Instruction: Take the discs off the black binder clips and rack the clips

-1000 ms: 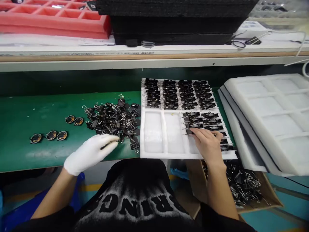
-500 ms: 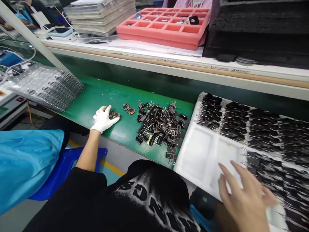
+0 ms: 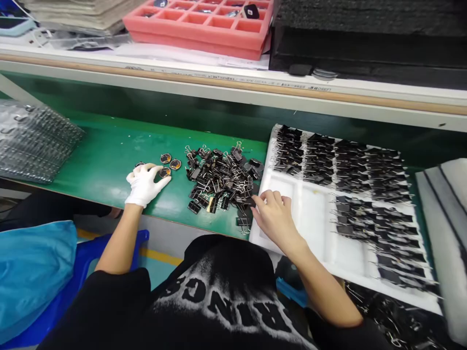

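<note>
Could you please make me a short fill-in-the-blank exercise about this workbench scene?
The glove on the left hand is ____.
The bare hand is the person's ____ one.
The tabletop is ____.
In view, the loose binder clips lie to the ____ of the tray bearing clip rows.

Missing words: white; right; green; left.

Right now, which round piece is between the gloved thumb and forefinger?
The frontmost round piece, right of the left hand; two others lie farther back, another peeks out behind the hand.
</note>
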Demonstrator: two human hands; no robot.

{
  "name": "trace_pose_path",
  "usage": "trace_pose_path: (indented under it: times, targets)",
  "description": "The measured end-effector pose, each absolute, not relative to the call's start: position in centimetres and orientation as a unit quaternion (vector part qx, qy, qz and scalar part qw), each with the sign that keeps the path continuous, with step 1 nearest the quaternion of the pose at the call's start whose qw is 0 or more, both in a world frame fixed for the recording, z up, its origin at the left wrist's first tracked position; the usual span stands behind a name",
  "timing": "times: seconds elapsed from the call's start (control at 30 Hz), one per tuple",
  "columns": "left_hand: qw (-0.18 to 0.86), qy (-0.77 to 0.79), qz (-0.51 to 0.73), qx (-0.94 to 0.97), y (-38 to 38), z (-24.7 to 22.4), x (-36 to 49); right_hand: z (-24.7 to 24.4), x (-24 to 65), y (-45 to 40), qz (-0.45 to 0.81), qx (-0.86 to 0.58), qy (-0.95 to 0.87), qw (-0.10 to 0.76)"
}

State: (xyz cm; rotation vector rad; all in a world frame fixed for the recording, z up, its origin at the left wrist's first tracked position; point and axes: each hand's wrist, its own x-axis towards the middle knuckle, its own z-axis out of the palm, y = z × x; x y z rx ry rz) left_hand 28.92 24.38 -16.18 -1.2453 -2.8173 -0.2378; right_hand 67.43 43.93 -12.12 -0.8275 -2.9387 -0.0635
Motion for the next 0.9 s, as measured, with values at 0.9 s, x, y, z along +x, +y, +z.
trace_pose_path:
  times: [0.9]
  targets:
    - [0.086,-0.752,-0.318,-0.57,29.3,-12.5,42.4,-9.7,65.8,43.7,0.136,-0.209,-0.857,0.452]
